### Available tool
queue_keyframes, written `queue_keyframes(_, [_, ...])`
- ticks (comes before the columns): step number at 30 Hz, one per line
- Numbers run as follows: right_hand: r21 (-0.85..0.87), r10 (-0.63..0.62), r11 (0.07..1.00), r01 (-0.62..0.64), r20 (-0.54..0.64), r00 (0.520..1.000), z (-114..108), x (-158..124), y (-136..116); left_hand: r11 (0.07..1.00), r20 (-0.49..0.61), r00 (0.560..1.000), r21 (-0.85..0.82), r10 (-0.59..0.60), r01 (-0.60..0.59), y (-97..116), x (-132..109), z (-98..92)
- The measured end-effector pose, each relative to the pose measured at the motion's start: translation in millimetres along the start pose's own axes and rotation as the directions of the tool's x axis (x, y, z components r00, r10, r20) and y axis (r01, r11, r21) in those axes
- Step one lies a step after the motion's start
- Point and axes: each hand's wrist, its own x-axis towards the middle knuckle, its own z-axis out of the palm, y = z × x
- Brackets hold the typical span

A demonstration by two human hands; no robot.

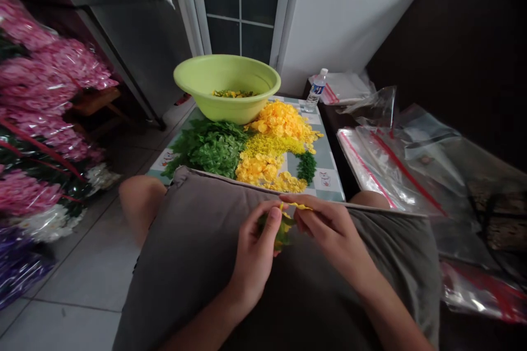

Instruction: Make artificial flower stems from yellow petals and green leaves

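Observation:
Above the grey cushion (193, 252) on my lap, my left hand (258, 247) is closed around a small artificial flower (284, 233) with green leaves and yellow parts. My right hand (329, 230) pinches a thin yellow petal piece (300, 206) beside the left thumb. On the low table just ahead lie orange-yellow petals (280, 119), finer yellow pieces (267, 144) and more yellow petals (259, 167). A pile of green leaf pieces (216, 145) is to their left, and a small dark green clump (307, 168) to their right.
A lime-green basin (193, 82) with yellow and green pieces inside stands at the table's back. A water bottle (316, 90) is at its right edge. Plastic bags (379, 164) lie on the right; wrapped pink flowers (37, 77) crowd the left.

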Motion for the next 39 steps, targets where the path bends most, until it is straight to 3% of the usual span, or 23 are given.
queue_keyframes(3, [0.187, 0.083, 0.978, -0.089, 0.040, 0.996, 1.5, 0.8, 7.2, 1.000, 0.008, 1.000, 0.026, -0.006, 0.006, -12.4, 5.1, -1.8])
queue_keyframes(7, [0.368, 0.201, 0.908, -0.202, 0.041, 0.979, -0.9, -5.8, 15.8, 1.000, -0.002, 1.000, 0.022, 0.007, -0.007, -12.8, 6.4, -4.0])
queue_keyframes(11, [0.361, 0.169, 0.921, -0.144, -0.039, 0.985, -5.7, -12.5, 13.7, 1.000, -0.038, 0.999, -0.005, -0.015, 0.015, 1.4, 7.3, -1.9])
queue_keyframes(14, [0.329, 0.135, 0.939, -0.103, -0.077, 0.988, -9.5, -15.0, -1.3, 0.997, -0.070, 0.998, -0.075, -0.005, -0.001, 19.9, 8.0, 0.7])
queue_keyframes(17, [0.372, 0.106, 0.926, -0.060, -0.105, 0.989, -13.9, -14.5, -22.2, 0.975, -0.105, 0.993, -0.212, 0.048, -0.070, 39.0, 7.6, 3.3])
queue_keyframes(21, [0.436, 0.057, 0.900, 0.021, -0.164, 0.985, -16.0, -4.0, -42.0, 0.923, -0.136, 0.991, -0.382, -0.007, -0.046, 51.4, 6.0, 10.9])
queue_keyframes(24, [0.541, 0.057, 0.837, 0.088, -0.246, 0.968, -9.8, 8.5, -40.0, 0.915, -0.128, 0.991, -0.396, 0.030, -0.079, 45.6, 4.2, 17.9])
queue_keyframes(27, [0.659, 0.132, 0.743, 0.114, -0.312, 0.941, -0.7, 16.1, -19.7, 0.928, -0.086, 0.992, -0.354, 0.091, -0.116, 27.4, 3.0, 18.7])
queue_keyframes(30, [0.721, 0.218, 0.690, 0.064, -0.291, 0.931, 4.0, 14.3, 9.1, 0.960, 0.017, 0.996, -0.270, 0.083, -0.075, 5.0, 3.0, 11.7])
queue_keyframes(33, [0.734, 0.228, 0.677, 0.063, -0.290, 0.930, 4.2, 6.4, 30.1, 0.982, 0.077, 0.996, -0.186, 0.055, -0.040, -10.9, 4.2, 2.9])
queue_keyframes(39, [0.732, 0.210, 0.682, 0.009, -0.207, 0.956, 9.4, -9.0, 36.9, 0.997, 0.123, 0.991, -0.056, 0.056, -0.050, -15.1, 1.0, -7.9])
